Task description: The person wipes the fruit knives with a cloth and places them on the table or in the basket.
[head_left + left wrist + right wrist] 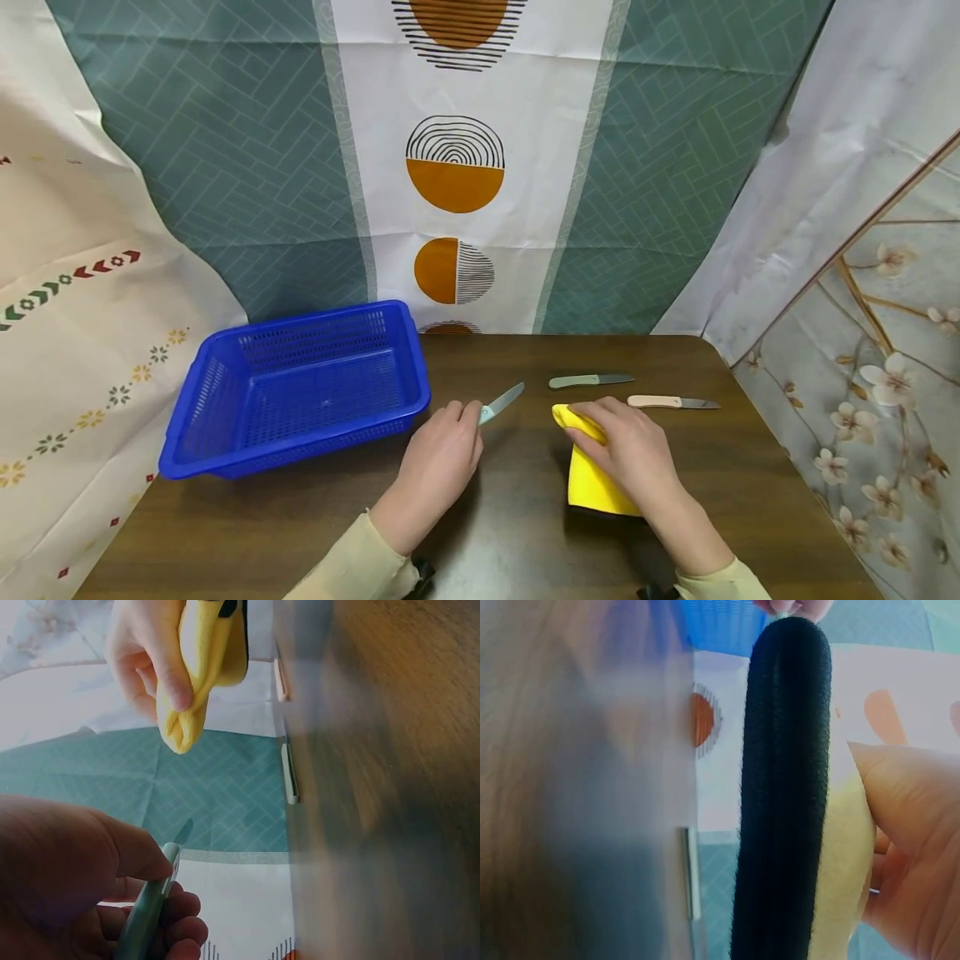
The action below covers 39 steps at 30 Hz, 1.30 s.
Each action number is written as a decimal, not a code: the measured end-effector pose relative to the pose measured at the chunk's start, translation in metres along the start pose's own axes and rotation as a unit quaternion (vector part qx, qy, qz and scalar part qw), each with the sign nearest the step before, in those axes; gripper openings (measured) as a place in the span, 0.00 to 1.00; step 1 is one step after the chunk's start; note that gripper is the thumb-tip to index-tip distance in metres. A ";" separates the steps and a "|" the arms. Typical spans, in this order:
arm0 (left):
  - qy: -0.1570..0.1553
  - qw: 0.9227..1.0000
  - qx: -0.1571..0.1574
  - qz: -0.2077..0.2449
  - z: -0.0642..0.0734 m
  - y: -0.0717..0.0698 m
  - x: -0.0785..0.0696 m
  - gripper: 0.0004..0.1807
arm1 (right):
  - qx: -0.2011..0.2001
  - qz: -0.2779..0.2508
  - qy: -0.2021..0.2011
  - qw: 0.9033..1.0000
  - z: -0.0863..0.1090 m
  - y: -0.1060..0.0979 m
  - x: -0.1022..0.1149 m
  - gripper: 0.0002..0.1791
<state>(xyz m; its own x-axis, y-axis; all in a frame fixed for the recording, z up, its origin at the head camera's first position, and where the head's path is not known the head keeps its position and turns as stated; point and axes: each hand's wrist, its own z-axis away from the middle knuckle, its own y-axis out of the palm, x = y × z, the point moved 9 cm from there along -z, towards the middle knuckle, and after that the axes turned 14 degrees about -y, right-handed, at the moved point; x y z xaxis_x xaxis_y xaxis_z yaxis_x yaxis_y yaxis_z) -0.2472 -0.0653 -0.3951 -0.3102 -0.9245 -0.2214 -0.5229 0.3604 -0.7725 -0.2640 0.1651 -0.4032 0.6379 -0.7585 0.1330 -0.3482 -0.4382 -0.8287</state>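
My left hand [442, 446] grips a small knife [501, 403] by its pale green handle, the blade pointing up and to the right. In the left wrist view, the thumb lies along the knife's handle [146, 911] with the fingers curled beneath. My right hand [630, 442] holds a folded yellow cloth [596, 483] between thumb and fingers, above the table. Its dark underside [784, 787] fills the middle of the right wrist view. A gap separates the cloth from the knife. Beyond the right hand lie a green-handled knife [576, 381] and a cream-handled knife [656, 402], blades to the right.
A blue perforated plastic basket [300, 454] stands at the left of the brown wooden table [517, 542], with nothing seen inside. Patterned cloths hang around the table; a green and white curtain [292, 167] backs it.
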 end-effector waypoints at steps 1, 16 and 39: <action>0.002 1.000 -0.002 0.000 0.001 -0.002 0.000 0.14 | -0.003 -0.004 -0.002 1.000 -0.001 0.000 0.002 0.20; 0.016 1.000 0.002 0.006 -0.003 -0.022 0.001 0.12 | -0.023 -0.059 0.001 0.998 -0.028 -0.010 0.023 0.22; 0.011 1.000 0.023 0.019 -0.002 -0.034 -0.002 0.15 | -0.073 -0.046 -0.105 0.991 -0.063 -0.021 0.069 0.21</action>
<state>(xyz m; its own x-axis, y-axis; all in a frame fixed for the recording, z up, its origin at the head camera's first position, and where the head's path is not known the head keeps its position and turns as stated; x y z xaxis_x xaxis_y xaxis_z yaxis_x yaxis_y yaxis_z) -0.2304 -0.0752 -0.3666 -0.3472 -0.9072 -0.2373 -0.4744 0.3883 -0.7900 -0.2559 0.0912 -0.3417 0.7953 -0.6014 0.0760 -0.3675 -0.5781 -0.7285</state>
